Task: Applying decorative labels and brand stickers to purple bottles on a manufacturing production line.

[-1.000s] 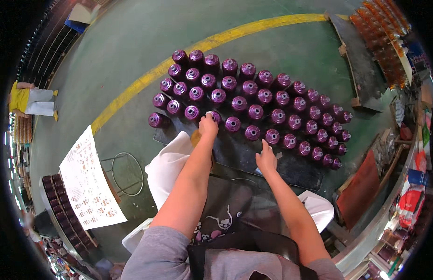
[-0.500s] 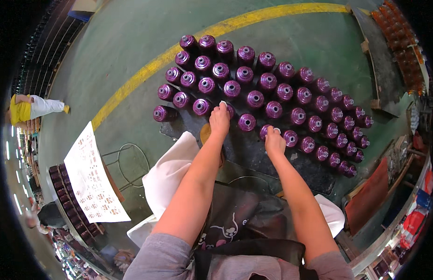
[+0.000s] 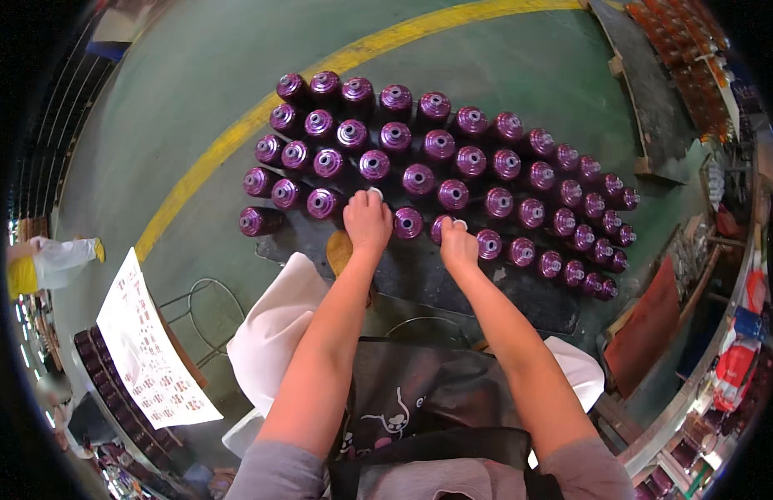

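Note:
Shiny purple bottle-shaped vessels (image 3: 418, 179) stand upright in several slanting rows before me. Some have clear pieces in their necks; others show dark open mouths. My left hand (image 3: 368, 221) is at the near row, its fingers pinched on a small white piece (image 3: 375, 192), hiding most of the vessel there. My right hand (image 3: 460, 248) is also closed, two vessels to the right, fingertips on another small white piece (image 3: 460, 223) beside a partly hidden purple vessel (image 3: 439, 228). One open-mouthed vessel (image 3: 407, 222) stands between my hands.
A dark board (image 3: 520, 296) lies under the near rows. A printed white sheet (image 3: 149, 350) stands at the left, by a wire ring stand (image 3: 215, 304). White cloth (image 3: 278, 333) drapes near my left arm. Someone in yellow (image 3: 24, 275) is at the far left.
My view has shifted, so the vessels appear farther left. Both hands stay at the same near-row vessels; my left hand now covers more of its one. The person at far left appears lower.

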